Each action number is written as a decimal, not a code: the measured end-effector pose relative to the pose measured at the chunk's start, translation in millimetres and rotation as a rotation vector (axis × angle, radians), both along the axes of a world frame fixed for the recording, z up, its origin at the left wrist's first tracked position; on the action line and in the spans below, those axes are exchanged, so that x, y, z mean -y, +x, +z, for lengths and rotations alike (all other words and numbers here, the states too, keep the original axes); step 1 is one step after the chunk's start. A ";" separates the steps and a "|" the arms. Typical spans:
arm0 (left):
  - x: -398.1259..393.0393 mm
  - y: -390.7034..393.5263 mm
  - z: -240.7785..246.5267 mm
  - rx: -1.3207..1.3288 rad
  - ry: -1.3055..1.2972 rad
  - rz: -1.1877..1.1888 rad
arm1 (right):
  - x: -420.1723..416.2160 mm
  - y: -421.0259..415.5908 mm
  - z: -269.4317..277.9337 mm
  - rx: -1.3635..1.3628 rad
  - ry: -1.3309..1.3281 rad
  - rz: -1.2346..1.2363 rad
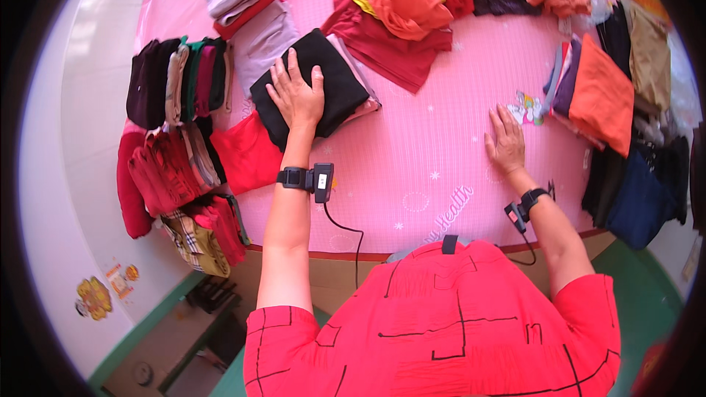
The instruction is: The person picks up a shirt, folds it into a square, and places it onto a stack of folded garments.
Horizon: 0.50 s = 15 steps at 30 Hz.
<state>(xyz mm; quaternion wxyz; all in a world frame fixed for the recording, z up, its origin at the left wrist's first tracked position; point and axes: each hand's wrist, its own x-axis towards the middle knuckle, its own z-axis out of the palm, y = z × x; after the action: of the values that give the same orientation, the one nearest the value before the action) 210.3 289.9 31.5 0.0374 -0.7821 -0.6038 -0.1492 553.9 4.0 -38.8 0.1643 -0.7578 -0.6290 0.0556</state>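
My left hand (298, 94) lies flat, fingers spread, on a folded black garment (345, 85) left of the middle. Under that garment, folded pink cloth (367, 107) shows at its right side. A red garment (245, 151) and a pale lilac garment (265, 38) lie partly beneath or against the black one. My right hand (504, 140) rests palm down on the pink patterned table cover (408, 165), with no garment in it. Just beyond its fingers, to the right, stands a stack of folded clothes with an orange garment (601, 96) on its near side.
Rows of folded clothes (193, 80) and more stacks (165, 171) line the left edge by the wall. A loose heap of orange and dark red garments (408, 0) lies at the back. Dark folded clothes (640, 193) and plastic bags (684, 88) are at the right.
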 end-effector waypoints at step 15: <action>16.9 -132.5 -2.2 1.630 -1.087 0.240 | -261.9 -169.3 91.2 -1.073 -0.443 -0.091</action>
<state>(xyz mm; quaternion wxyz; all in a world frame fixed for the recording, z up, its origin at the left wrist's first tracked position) 77.8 273.1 29.2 -0.7396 -0.2842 -0.5066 -0.3400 384.6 265.9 52.4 0.3000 -0.6662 -0.3978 0.5549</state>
